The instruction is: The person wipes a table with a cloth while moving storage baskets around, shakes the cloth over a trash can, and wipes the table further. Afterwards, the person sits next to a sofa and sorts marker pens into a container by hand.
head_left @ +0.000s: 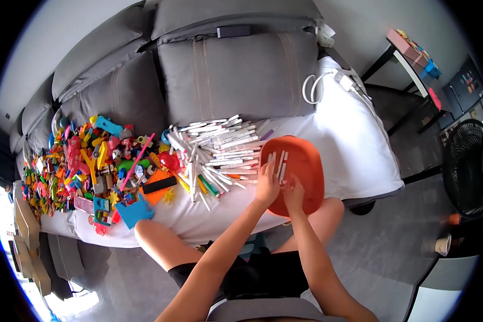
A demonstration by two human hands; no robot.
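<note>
Few markers show within the basin, most past its left edge; whether left hand or right hand grips any, I can't tell.

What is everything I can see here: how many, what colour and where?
Sofa: one, grey, across the back
Cover: one, white, on the sofa seat
Toys: uncounted heap, mixed colours, sofa's left
Basin: one, orange-red, right of centre
Markers: too many to count, mostly white, mid-sofa, a few at the basin
Small box: one, black, atop a back cushion
Table: one, black-legged, upper right
Pink box: one, pink, on the table
Cup: one, pale, lower right
Shorts: one pair, black, bottom centre
Left hand: one, bare, over the basin by markers
Right hand: one, bare, over the basin
</note>
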